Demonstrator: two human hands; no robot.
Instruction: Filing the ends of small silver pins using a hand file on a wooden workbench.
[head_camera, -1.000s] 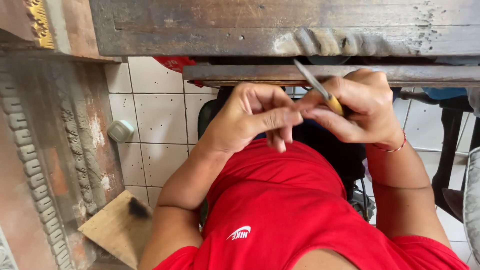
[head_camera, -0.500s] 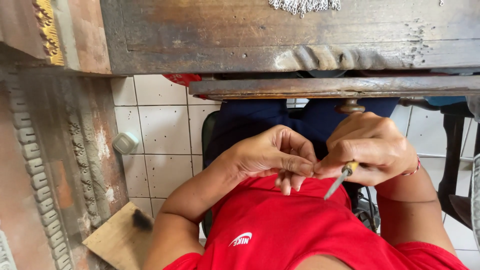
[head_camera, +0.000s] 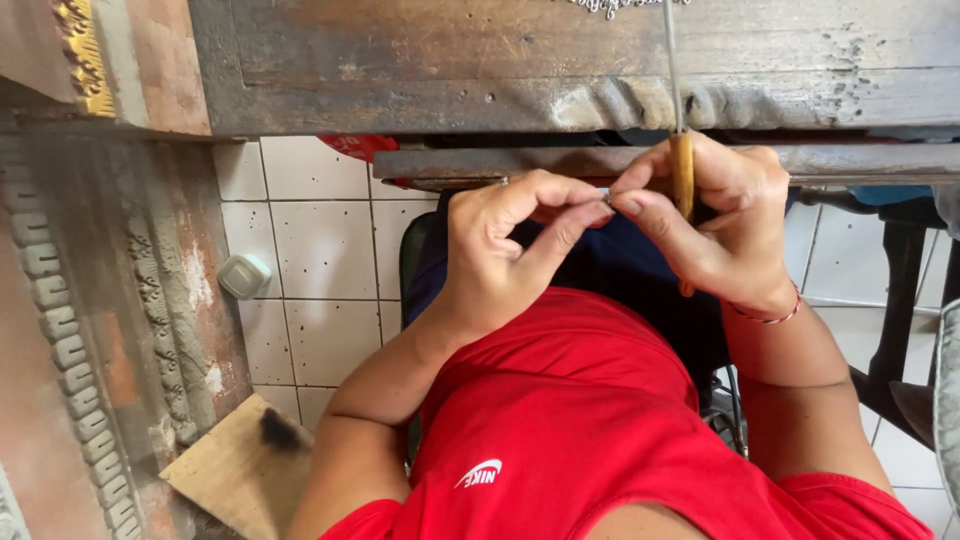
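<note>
My left hand (head_camera: 505, 245) and my right hand (head_camera: 715, 220) meet in front of my chest, just below the edge of a worn wooden workbench (head_camera: 520, 70). Between the fingertips of both hands sits a tiny pale piece (head_camera: 603, 194). My right hand also grips a thin metal tool with a yellow wooden handle (head_camera: 682, 175), its shaft pointing straight up over the bench. A red cord bracelet circles my right wrist. I wear a red shirt.
A carved ornate wooden panel (head_camera: 90, 330) stands at the left. A small white round object (head_camera: 243, 275) lies on the tiled floor (head_camera: 320, 250). A wooden board (head_camera: 235, 470) with a dark spot lies at lower left. Dark chair legs (head_camera: 900, 330) stand at the right.
Both hands have risen from my lap toward the bench edge. The tool has swung from pointing down-left to standing upright. The view has tilted slightly.
</note>
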